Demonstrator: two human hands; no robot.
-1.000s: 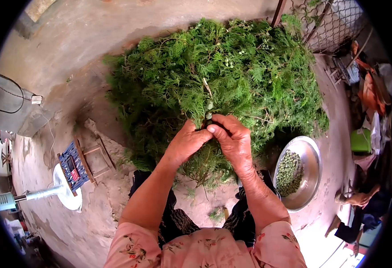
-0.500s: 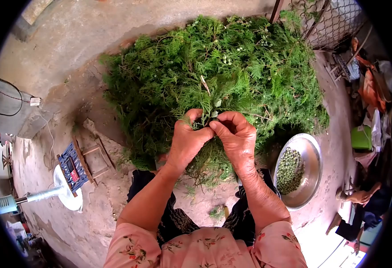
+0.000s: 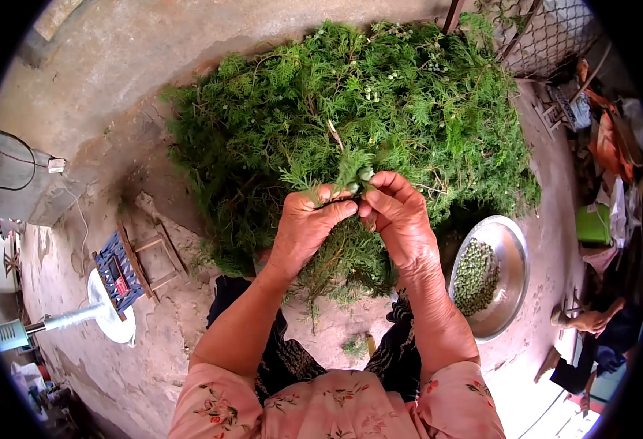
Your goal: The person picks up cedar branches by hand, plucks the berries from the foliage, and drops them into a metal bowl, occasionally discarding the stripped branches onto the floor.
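My left hand (image 3: 305, 223) is closed on a green sprig (image 3: 349, 170) that has pale green cones (image 3: 366, 174) on it. Close to its right side, my right hand (image 3: 402, 216) pinches at the cones with thumb and fingers; whether a cone is loose between them is hidden. Both hands are above the near edge of a large heap of green branches (image 3: 424, 110). To the right of my right forearm stands a metal basin (image 3: 513, 285) with many small green cones (image 3: 476, 278) in it.
A stool with a woven blue seat (image 3: 114, 271) stands at the left, beside a fan (image 3: 109, 307). A wire mesh (image 3: 548, 36) is at the top right. Another person's hand (image 3: 592, 322) shows at the right edge, near a green container (image 3: 592, 224).
My hands have moved slightly apart. The sprig between them has turned so its cones show more clearly, and my right hand has shifted a little to the right.
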